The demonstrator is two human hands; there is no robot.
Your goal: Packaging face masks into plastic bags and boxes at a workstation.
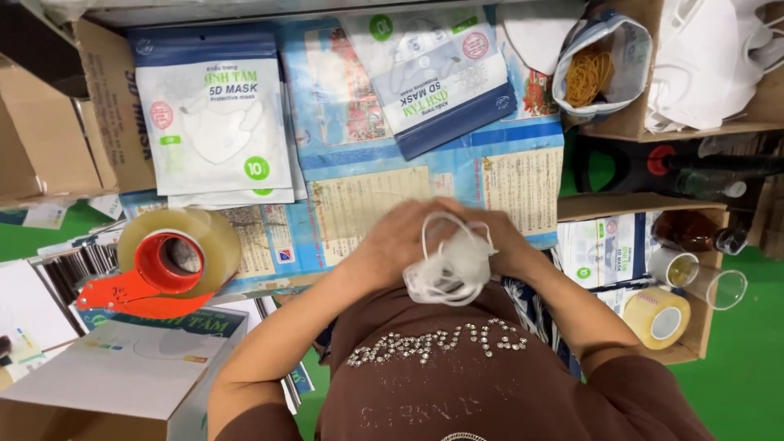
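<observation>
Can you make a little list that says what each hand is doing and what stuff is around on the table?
left hand: holds the white masks
right hand: holds the same bundle from the other side
in front: two mask packets, one upside down
left side: tape dispenser, red with a clear roll
top right: bag of rubber bands
right side: loose tape roll, clear cup
</observation>
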